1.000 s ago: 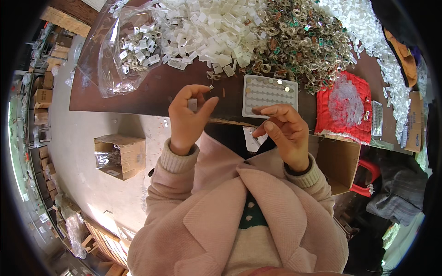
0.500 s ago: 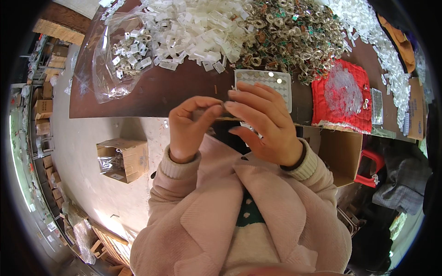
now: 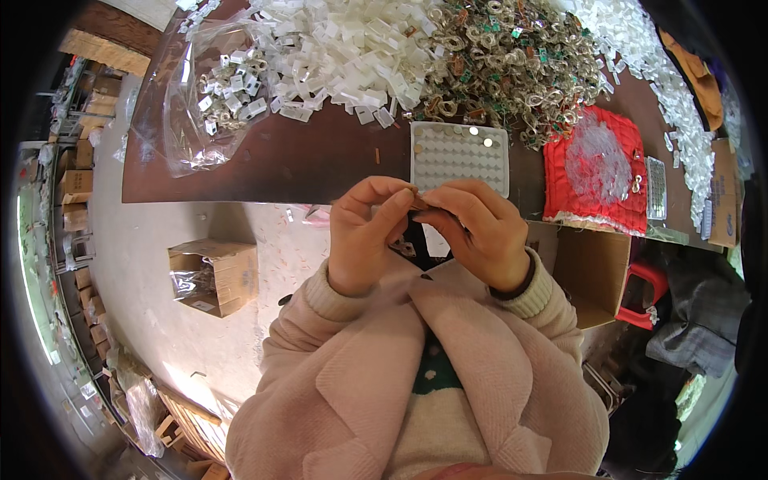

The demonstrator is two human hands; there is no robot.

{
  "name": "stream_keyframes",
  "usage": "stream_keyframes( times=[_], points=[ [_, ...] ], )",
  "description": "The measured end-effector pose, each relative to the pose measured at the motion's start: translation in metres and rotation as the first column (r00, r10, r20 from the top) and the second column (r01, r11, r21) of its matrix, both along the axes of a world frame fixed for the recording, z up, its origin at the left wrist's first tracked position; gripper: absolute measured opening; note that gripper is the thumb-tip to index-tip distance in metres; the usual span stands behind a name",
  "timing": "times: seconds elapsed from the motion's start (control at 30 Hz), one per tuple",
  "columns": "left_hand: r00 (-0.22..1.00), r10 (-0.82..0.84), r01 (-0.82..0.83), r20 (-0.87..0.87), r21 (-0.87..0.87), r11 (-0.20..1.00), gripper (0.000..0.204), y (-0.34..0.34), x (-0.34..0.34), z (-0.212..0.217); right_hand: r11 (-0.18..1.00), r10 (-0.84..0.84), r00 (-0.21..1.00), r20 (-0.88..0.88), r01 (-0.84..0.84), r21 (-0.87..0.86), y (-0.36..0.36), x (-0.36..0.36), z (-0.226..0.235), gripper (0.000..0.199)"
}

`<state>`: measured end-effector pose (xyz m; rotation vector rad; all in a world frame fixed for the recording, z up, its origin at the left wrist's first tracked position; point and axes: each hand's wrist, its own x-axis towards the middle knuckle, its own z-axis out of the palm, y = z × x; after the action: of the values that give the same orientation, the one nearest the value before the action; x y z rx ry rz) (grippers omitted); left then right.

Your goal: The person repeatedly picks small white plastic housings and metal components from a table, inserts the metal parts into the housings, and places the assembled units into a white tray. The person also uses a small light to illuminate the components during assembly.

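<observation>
My left hand (image 3: 362, 236) and my right hand (image 3: 490, 232) meet fingertip to fingertip just off the table's near edge. Both are closed in a pinch around a tiny brownish piece (image 3: 419, 203); fingers cover most of it, so its kind is unclear. Right behind my hands lies a pale tray (image 3: 460, 186) with rows of small pockets, a few holding round silvery discs (image 3: 488, 142). Farther back is a heap of coiled clear-coated wires (image 3: 512, 64) with small green and orange parts. To its left rises a pile of white plastic housings (image 3: 344, 56).
A clear plastic bag (image 3: 188, 148) with white parts lies on the dark table (image 3: 280, 164) at left. On the right are a red cloth (image 3: 558, 188) with clear bits, and more white pieces (image 3: 668, 100). Cardboard boxes (image 3: 236, 280) (image 3: 588, 276) stand below, near a red stool (image 3: 644, 296).
My left hand has moved right and slightly down. My right hand's spread fingers have closed into a pinch against the left fingertips, and more of the tray now shows.
</observation>
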<state>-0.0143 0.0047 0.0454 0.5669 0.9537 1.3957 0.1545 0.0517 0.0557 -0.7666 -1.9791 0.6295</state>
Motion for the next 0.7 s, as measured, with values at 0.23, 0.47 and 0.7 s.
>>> stream_keyframes(
  times=[0.23,0.47,0.7],
  points=[
    [0.335,0.352,0.099,-0.874,0.405,0.909,0.021,0.064,-0.043,-0.002,0.999,-0.033,0.999,0.002,0.033,-0.041,0.004,0.008,0.002,0.027],
    [-0.21,0.28,0.21,-0.937,0.236,0.949,0.031,0.116,-0.059,-0.014,0.995,-0.049,0.998,-0.031,0.046,-0.094,0.003,0.014,0.004,0.025],
    [0.071,0.299,0.054,-0.952,0.303,0.952,0.028,0.1,-0.062,-0.027,0.994,-0.061,0.997,-0.038,0.057,-0.094,0.002,0.018,0.0,0.024]
  ],
)
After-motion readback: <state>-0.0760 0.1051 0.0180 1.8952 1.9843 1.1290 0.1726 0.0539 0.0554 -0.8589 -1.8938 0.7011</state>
